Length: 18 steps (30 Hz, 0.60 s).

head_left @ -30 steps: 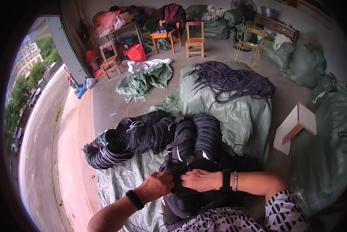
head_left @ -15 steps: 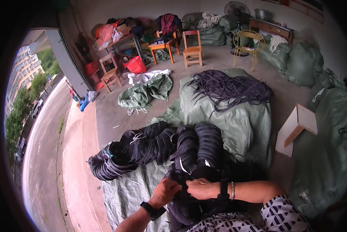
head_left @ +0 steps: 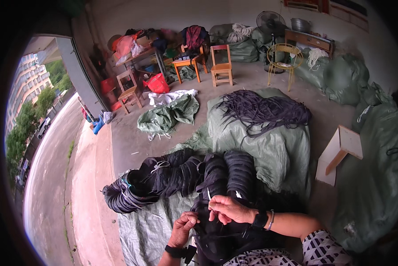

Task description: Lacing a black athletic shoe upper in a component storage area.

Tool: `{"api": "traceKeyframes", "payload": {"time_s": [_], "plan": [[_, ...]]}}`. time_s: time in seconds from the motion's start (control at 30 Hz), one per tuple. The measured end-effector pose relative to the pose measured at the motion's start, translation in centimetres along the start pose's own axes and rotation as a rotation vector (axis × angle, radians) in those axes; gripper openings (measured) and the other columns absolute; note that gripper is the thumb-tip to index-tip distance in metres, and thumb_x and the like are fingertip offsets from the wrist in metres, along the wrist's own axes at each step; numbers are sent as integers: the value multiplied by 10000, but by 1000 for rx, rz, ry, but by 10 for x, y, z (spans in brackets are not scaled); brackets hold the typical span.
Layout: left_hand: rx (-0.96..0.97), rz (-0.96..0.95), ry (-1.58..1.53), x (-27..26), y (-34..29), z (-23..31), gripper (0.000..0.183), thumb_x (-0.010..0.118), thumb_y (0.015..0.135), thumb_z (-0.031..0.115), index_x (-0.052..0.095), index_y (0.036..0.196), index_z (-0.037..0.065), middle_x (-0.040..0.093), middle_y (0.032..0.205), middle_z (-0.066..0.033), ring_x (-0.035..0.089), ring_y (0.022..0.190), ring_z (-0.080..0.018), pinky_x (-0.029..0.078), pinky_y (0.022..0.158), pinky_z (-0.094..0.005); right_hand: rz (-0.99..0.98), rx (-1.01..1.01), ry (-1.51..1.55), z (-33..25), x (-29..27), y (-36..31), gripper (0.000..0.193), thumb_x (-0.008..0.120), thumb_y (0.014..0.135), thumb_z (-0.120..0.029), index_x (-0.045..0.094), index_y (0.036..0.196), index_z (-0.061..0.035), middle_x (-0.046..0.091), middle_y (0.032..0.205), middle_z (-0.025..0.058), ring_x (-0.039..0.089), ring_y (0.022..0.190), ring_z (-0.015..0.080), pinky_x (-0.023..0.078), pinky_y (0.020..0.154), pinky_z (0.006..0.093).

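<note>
My left hand [head_left: 184,227] is closed in a pinch above the dark cloth on my lap, with a dark band on its wrist. What its fingertips hold is too small to make out. Just to the right, my right hand [head_left: 232,209] has its fingers curled and the thumb against the forefinger; anything in them is hidden. Beyond both hands lie thick bundles of black strips, one bundle [head_left: 240,172] straight ahead and a ring-like bundle [head_left: 129,195] to the left. Pale string ties [head_left: 160,166] show on some of them.
The bundles rest on a pale green woven sheet [head_left: 148,230]. Loose dark strips [head_left: 265,108] lie on a covered heap ahead. At the right are a small wooden stool [head_left: 339,153] and large stuffed green sacks [head_left: 376,177]. Chairs [head_left: 221,66] and a fan [head_left: 271,22] stand farther back.
My right hand has lifted off the dark material and moved slightly farther away. The left hand has drawn a little left and nearer, so the hands are more apart. The view has tilted up slightly.
</note>
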<state>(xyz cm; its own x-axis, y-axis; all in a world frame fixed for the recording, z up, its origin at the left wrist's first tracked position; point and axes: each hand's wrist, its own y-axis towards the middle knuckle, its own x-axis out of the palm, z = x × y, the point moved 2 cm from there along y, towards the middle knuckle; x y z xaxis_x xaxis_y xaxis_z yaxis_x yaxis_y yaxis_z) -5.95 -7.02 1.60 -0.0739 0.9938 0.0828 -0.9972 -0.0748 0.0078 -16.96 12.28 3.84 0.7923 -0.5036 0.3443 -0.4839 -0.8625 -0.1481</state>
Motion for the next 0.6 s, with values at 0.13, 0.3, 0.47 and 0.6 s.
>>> {"api": "traceKeyframes", "payload": {"time_s": [0.13, 0.3, 0.47, 0.6], "plan": [[-30, 14, -93, 0, -2, -6, 133, 646, 867, 168, 675, 841, 41, 555, 1008, -45, 515, 929, -136, 389, 865, -290, -172, 18, -200, 31, 35, 1, 312, 571, 925, -298, 527, 1054, -18, 560, 730, 24, 538, 528, 69, 418, 452, 189], [-7, 30, -5, 4, 0, 0, 158, 615, 888, 168, 682, 886, 24, 576, 1036, -65, 520, 999, -155, 382, 910, -293, -86, 197, -191, 10, 57, -2, 264, 564, 932, -283, 576, 932, -19, 496, 652, -20, 508, 560, 47, 416, 488, 188], [-101, 1, 60, 19, 0, 23, 271, 693, 834, 252, 650, 979, 27, 602, 1046, -67, 536, 991, -157, 408, 896, -298, -267, -392, -140, -90, 63, -41, 205, 525, 946, -218, 588, 852, -47, 490, 588, -36, 451, 494, 21, 362, 461, 183], [25, -164, -93, 50, -16, 56, 285, 680, 850, 315, 625, 939, 50, 642, 942, -52, 583, 840, -116, 450, 776, -250, -247, -588, -322, -127, 75, -45, 189, 501, 955, -183, 579, 896, -21, 532, 686, -6, 504, 543, 29, 419, 498, 192]]}}
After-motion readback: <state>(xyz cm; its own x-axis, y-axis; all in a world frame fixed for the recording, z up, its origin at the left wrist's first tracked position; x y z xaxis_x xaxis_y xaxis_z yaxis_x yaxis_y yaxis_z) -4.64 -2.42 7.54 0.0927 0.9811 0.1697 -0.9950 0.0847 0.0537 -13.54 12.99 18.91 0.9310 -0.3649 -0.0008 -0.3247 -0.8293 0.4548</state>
